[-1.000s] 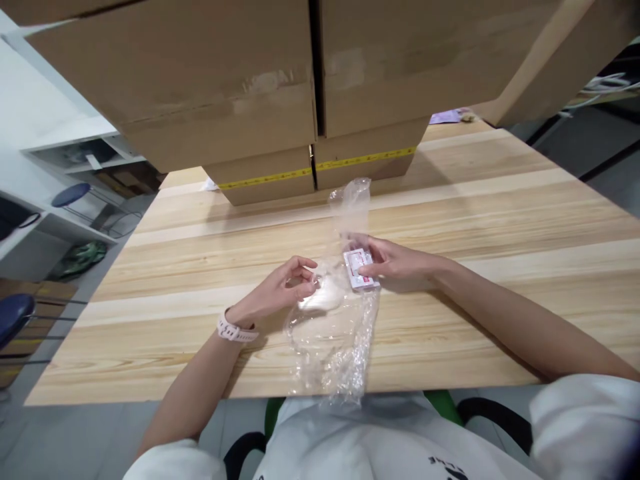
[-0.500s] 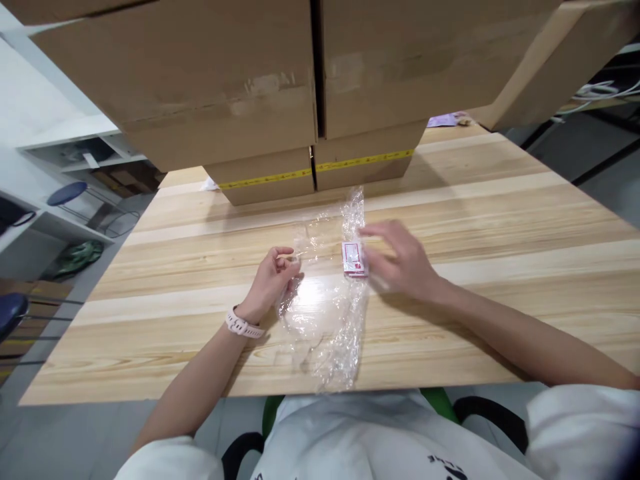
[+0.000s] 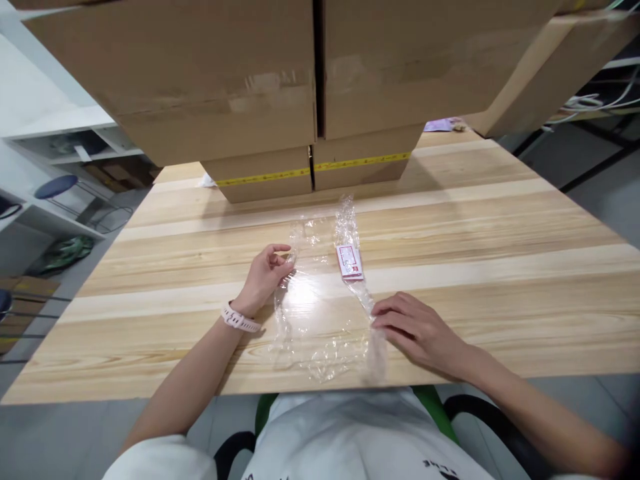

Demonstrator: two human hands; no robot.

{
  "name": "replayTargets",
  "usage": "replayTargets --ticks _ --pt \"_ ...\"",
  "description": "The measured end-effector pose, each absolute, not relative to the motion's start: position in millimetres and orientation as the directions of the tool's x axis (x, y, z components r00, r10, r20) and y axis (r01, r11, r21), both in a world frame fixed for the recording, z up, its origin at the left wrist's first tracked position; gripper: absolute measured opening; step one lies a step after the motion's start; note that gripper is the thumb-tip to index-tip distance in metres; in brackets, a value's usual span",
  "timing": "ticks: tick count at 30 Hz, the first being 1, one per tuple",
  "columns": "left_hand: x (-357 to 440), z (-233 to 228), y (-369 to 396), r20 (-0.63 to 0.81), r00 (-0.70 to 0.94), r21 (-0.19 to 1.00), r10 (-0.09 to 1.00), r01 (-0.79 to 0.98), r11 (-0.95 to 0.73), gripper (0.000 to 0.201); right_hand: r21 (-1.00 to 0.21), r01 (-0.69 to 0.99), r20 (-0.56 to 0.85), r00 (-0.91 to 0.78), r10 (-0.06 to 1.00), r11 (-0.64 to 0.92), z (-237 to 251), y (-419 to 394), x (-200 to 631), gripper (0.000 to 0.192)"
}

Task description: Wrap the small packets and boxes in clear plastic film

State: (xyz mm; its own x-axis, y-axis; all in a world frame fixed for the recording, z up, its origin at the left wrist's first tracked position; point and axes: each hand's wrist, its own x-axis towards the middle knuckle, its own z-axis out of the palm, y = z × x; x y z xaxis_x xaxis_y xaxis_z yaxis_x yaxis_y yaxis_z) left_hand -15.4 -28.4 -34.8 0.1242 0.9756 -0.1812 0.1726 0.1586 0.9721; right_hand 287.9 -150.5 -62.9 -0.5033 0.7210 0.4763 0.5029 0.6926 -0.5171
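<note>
A clear, crinkled plastic bag or sheet (image 3: 327, 313) is spread on the wooden table in front of me. My left hand (image 3: 265, 279) pinches its left edge between thumb and fingers. At the lower right edge, my right hand (image 3: 423, 337) has its fingers closed on the plastic, pulling that side a little outward. A small white packet with a red printed border (image 3: 349, 262) rests on the plastic's upper right strip, touched by neither hand. Whether the plastic is one layer or a bag, I cannot tell.
Large cardboard boxes (image 3: 215, 87) are stacked at the back of the table (image 3: 500, 267), with yellow tape (image 3: 265, 177) across the lower ones. White shelving (image 3: 55, 130) and a blue stool (image 3: 56, 187) stand at the left. Cables (image 3: 583, 103) lie at the far right.
My right hand has moved from beside the packet down to the lower right edge of the plastic. That edge is drawn right, and the packet has tilted slightly. My left hand keeps its grip.
</note>
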Motion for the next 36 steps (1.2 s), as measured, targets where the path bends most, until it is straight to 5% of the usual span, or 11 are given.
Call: replayTargets --ticks 9,13,17,19,27,36 --pt "-16 -38 -28 -0.202 0.113 0.965 0.973 0.193 0.178 0.040 -0.661 0.553 0.332 -0.391 0.859 0.507 -23 -144 319 0.025" --pt "-15 -35 -29 -0.239 0.146 0.964 0.960 0.152 0.217 0.053 -0.465 0.688 0.385 -0.409 0.827 0.556 -14 -104 282 0.021" --pt "-15 -33 -27 -0.264 0.196 0.963 0.944 0.096 0.250 0.070 -0.167 0.805 0.246 -0.525 0.815 0.569 -26 -69 238 0.025" --pt "-17 -35 -26 -0.250 0.207 0.968 0.946 0.070 0.241 0.068 -0.114 0.817 0.202 -0.538 0.819 0.565 -35 -62 231 0.023" --pt "-23 -37 -26 -0.352 0.269 0.936 0.897 0.119 0.332 0.045 -0.387 0.829 0.393 -0.247 0.886 0.403 -49 -83 271 0.023" --pt "-24 -31 -23 -0.404 0.176 0.914 0.897 0.038 0.404 0.053 -0.531 0.794 0.340 -0.121 0.933 0.296 -61 -77 312 0.015"
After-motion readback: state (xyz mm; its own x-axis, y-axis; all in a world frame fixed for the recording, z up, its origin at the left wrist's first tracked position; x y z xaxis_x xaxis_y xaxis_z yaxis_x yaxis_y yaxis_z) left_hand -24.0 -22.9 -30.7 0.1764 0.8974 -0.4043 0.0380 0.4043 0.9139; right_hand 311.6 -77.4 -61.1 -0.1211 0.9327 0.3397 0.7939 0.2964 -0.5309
